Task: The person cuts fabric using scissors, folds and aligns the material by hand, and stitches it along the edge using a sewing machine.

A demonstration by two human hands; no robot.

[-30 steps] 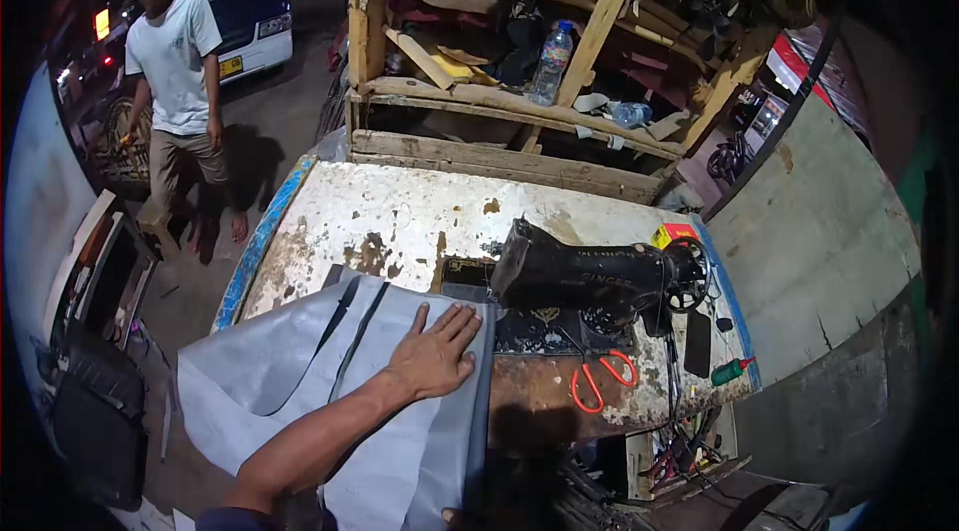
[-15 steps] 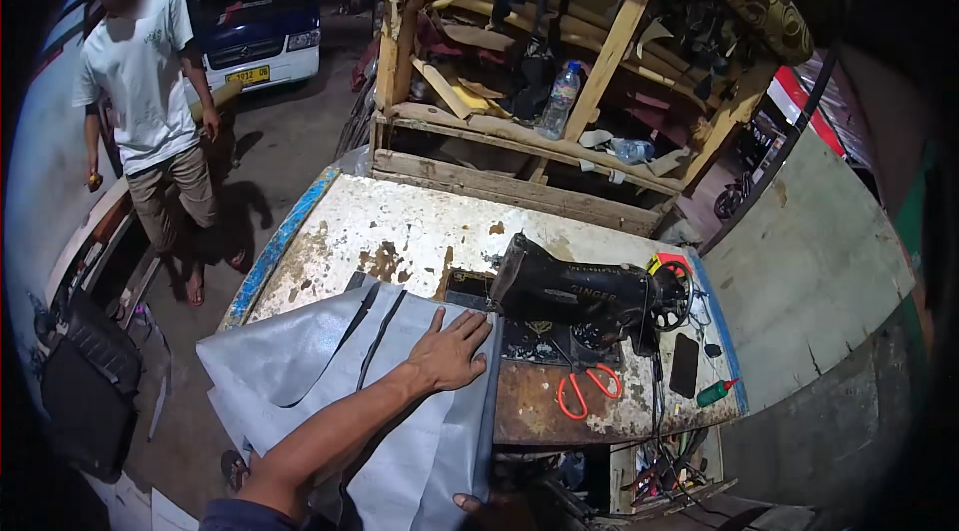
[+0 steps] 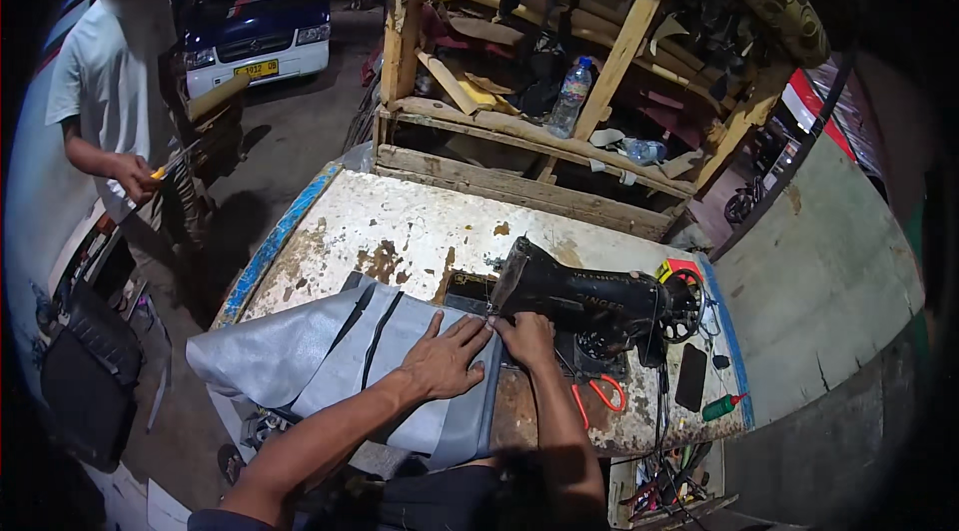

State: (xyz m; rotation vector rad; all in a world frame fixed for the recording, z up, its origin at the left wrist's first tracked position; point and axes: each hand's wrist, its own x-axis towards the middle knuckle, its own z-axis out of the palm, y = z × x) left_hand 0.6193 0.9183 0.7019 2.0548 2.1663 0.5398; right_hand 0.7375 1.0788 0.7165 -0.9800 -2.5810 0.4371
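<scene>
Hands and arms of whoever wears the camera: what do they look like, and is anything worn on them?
The left hand and right hand are both ungloved, with five-fingered human shapes and no cables. No watch shows on either wrist. Both forearms are bare. A dark blue sleeve edges in on the left arm; no right sleeve is in view.

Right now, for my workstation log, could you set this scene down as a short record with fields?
Left hand: flat on the grey sheet, fingers spread
Right hand: at the sheet's right edge, near the needle end of the black sewing machine; grip unclear
Table: worn white top, blue side edging
Tools: red-handled scissors, partly hidden by the right forearm; green bottle farther right
Wooden shelf: clear bottle with blue cap
Other person: at left, holding something partly orange, too small to identify
</scene>
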